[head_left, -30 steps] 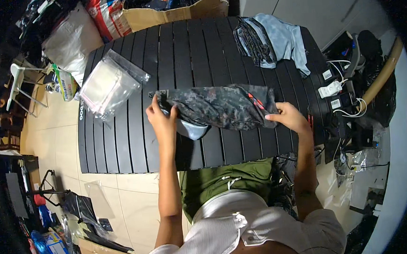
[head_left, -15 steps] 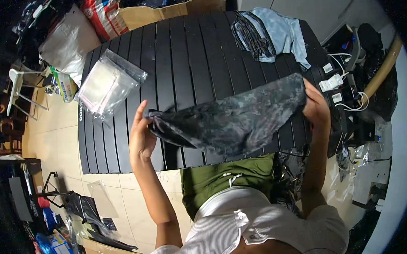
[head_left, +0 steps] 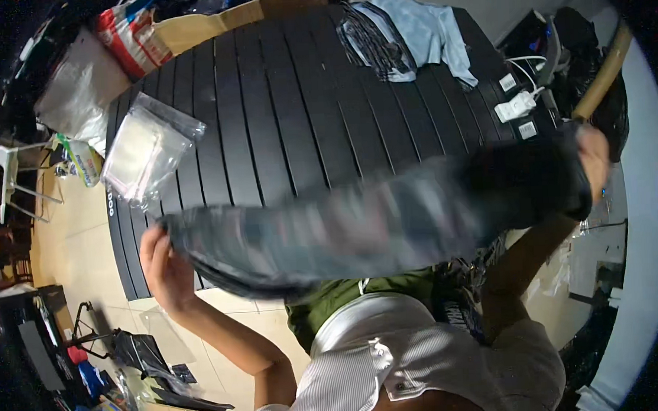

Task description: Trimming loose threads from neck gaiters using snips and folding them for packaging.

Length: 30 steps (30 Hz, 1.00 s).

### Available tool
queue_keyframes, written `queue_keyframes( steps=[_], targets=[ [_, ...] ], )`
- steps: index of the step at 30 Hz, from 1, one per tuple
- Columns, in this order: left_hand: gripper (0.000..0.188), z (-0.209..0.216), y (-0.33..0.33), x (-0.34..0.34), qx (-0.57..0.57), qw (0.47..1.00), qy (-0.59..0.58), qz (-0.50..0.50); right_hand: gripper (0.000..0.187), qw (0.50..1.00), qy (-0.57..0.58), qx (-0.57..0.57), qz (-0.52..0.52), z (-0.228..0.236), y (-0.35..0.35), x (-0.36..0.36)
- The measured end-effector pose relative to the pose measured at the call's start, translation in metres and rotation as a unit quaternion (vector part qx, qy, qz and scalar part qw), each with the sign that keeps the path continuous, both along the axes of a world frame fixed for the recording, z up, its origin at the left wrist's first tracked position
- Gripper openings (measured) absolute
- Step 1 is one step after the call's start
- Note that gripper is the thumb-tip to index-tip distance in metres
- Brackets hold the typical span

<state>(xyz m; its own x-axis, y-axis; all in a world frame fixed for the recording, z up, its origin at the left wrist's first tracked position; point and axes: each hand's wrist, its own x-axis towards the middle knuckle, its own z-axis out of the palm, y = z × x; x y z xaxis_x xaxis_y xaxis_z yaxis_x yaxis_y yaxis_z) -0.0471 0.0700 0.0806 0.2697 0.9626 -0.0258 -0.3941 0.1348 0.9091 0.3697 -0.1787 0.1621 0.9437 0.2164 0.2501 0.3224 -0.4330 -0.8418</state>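
Dark camouflage cloth [head_left: 345,231], apparently a garment, stretches from side to side between a person's two bare hands, blurred by motion and passing in front of the near edge of a slatted black table [head_left: 294,110]. The left hand [head_left: 167,267] pinches one end between thumb and fingers; the right hand [head_left: 595,163] grasps the other end, though some of its fingers are hidden by the fabric. Half a second ago the cloth was shorter, sagging in a wedge, with the hands closer together; now they are wider apart and it is drawn out into a long band, which suggests it is being opened out or shaken straight rather than set down. Beyond it on the table, clear plastic bags [head_left: 144,152] lie at the left and a pile of pale blue and dark clothes [head_left: 420,33] sits at the far right, both apparently undisturbed; past the far edge stands an open cardboard box [head_left: 289,3]
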Motion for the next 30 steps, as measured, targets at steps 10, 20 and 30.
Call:
queue_keyframes(
  steps=[10,20,30],
  targets=[
    [0.036,0.007,0.042,0.013,0.069,0.994,0.068,-0.057,0.047,0.787,0.332,0.318,0.412,-0.07,0.044,0.06],
    [0.06,-0.076,-0.031,0.031,-0.134,0.984,0.023,-0.111,0.039,0.895,-0.224,-0.358,0.145,-0.151,0.013,0.092],
    [0.053,-0.068,-0.07,0.052,-0.229,0.969,-0.037,-0.083,0.048,0.949,0.039,-0.309,0.045,-0.206,-0.038,0.066]
  ],
)
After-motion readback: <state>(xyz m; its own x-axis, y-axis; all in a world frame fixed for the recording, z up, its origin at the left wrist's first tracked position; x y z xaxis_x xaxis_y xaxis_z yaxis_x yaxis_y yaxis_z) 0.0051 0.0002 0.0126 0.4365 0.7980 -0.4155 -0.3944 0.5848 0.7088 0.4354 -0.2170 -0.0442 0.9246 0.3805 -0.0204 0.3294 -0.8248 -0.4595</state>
